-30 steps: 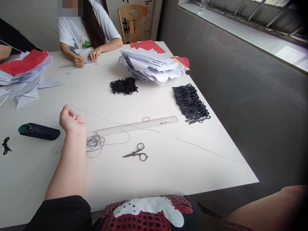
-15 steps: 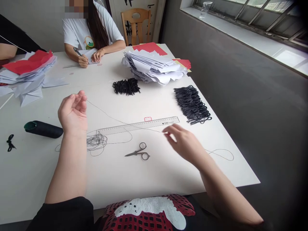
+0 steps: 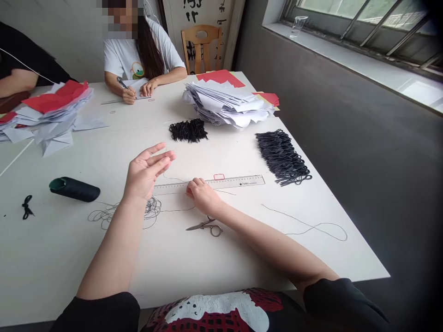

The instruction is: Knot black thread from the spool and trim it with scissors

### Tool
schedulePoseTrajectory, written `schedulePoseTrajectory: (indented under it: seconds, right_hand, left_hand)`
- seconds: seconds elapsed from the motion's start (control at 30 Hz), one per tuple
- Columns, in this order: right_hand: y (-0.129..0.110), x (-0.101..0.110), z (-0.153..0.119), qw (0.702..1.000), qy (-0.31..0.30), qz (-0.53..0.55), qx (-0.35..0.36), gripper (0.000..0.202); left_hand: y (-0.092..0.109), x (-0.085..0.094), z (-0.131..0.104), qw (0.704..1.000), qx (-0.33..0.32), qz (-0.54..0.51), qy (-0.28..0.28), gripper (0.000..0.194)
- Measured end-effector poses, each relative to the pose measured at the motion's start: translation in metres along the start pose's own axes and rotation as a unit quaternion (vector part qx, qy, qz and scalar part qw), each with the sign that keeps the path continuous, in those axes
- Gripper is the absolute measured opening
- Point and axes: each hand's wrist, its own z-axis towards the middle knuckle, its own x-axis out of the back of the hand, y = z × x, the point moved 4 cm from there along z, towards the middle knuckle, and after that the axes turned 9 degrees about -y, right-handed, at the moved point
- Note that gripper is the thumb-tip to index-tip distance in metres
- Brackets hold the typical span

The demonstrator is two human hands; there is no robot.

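Observation:
My left hand [image 3: 147, 173] is raised over the table, thumb pressed to the fingers on a thin black thread [image 3: 180, 178] that hangs from the fingertips. One of its fingers points out above the others. That thread runs to my right hand [image 3: 203, 196], whose bent fingers are closed on it over the ruler [image 3: 249, 181]; a short thread end trails out to the right. Under my right wrist lie small metal scissors [image 3: 204, 226], partly covered. A loose tangle of thread [image 3: 152, 208] rests behind my left wrist, next to a black thread spool [image 3: 76, 189].
Bundles of black loops [image 3: 188, 130] and longer black cords [image 3: 282, 157] lie beyond the ruler. Paper stacks [image 3: 228, 103] stand farther back. A looped thread [image 3: 332, 224] is at the right, a knotted black cord [image 3: 26, 207] far left. Across the table a person [image 3: 145, 60] writes.
My right hand has swung left from the ruler's right end to its middle. My left hand has moved right and lower, closer to it. The view has shifted slightly.

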Motion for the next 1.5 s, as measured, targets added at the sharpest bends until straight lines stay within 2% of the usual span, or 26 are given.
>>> schedulePoseTrajectory:
  seconds: [0.07,0.13,0.23,0.3,0.4,0.47,0.57,0.63,0.7,0.77,0.83,0.9,0.97,1.07,1.2,1.33,1.4,1.5]
  right_hand:
    - [0.003,0.007,-0.011,0.999,0.022,0.046,0.011,0.011]
    - [0.008,0.016,-0.025,0.986,0.068,0.151,0.019,0.009]
    - [0.021,0.028,-0.045,0.924,0.159,0.348,0.013,0.008]
    - [0.030,0.031,-0.055,0.875,0.192,0.443,-0.006,0.024]
    - [0.043,0.031,-0.065,0.814,0.218,0.537,-0.038,0.044]
    - [0.049,0.030,-0.069,0.794,0.230,0.559,-0.060,0.043]
    - [0.055,0.029,-0.072,0.788,0.229,0.566,-0.078,0.031]
    - [0.056,0.028,-0.073,0.790,0.226,0.564,-0.080,0.028]
    - [0.056,0.029,-0.073,0.798,0.227,0.553,-0.082,0.027]
    - [0.054,0.028,-0.074,0.802,0.225,0.547,-0.087,0.026]
    - [0.051,0.026,-0.074,0.794,0.213,0.562,-0.089,0.027]
    - [0.047,0.024,-0.073,0.781,0.199,0.587,-0.076,0.028]
    - [0.044,0.023,-0.073,0.773,0.190,0.602,-0.060,0.028]
    - [0.044,0.024,-0.074,0.772,0.200,0.600,-0.058,0.026]
    - [0.049,0.027,-0.075,0.782,0.219,0.578,-0.082,0.026]
    - [0.049,0.024,-0.074,0.788,0.201,0.575,-0.092,0.028]
    - [0.049,0.021,-0.073,0.781,0.191,0.587,-0.094,0.028]
    - [0.051,0.015,-0.073,0.764,0.187,0.609,-0.105,0.027]
  left_hand:
    - [-0.008,-0.007,-0.001,1.000,0.021,0.006,-0.006,0.043]
    - [-0.017,-0.015,-0.002,0.998,0.049,0.021,-0.018,0.043]
    - [-0.035,-0.030,-0.006,0.993,0.087,0.062,-0.058,0.043]
    - [-0.048,-0.040,-0.010,0.988,0.100,0.082,-0.083,0.046]
    - [-0.068,-0.055,-0.019,0.985,0.107,0.096,-0.100,0.047]
    - [-0.081,-0.062,-0.025,0.982,0.111,0.112,-0.107,0.040]
    - [-0.095,-0.068,-0.034,0.977,0.116,0.138,-0.115,0.032]
    - [-0.097,-0.070,-0.039,0.975,0.082,0.173,-0.111,0.028]
    - [-0.092,-0.070,-0.042,0.966,-0.002,0.246,-0.083,0.021]
    - [-0.083,-0.072,-0.048,0.943,-0.097,0.316,-0.042,0.016]
    - [-0.079,-0.076,-0.053,0.936,-0.148,0.320,-0.029,0.014]
    - [-0.082,-0.080,-0.055,0.960,-0.119,0.245,-0.061,0.017]
    - [-0.091,-0.085,-0.055,0.983,-0.038,0.146,-0.110,0.021]
    - [-0.101,-0.088,-0.055,0.985,0.056,0.078,-0.145,0.026]
    - [-0.103,-0.082,-0.052,0.984,0.076,0.085,-0.135,0.022]
    - [-0.102,-0.076,-0.050,0.989,0.079,0.078,-0.100,0.020]
    - [-0.102,-0.075,-0.049,0.990,0.078,0.080,-0.087,0.020]
    - [-0.101,-0.075,-0.049,0.988,0.080,0.090,-0.099,0.019]
